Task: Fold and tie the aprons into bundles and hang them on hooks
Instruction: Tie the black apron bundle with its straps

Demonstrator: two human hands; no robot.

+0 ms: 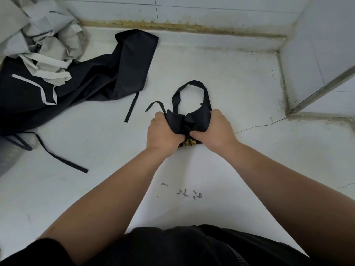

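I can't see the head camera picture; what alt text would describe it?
Seen from above, the left hand and right hand grip a folded black apron bundle on a white surface, its neck loop lying beyond them. Further left lie a loose black apron and a heap of grey aprons.

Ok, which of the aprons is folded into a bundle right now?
The small black apron gripped between the left hand and right hand. The other black apron lies spread out on the left; the grey aprons are heaped behind it.
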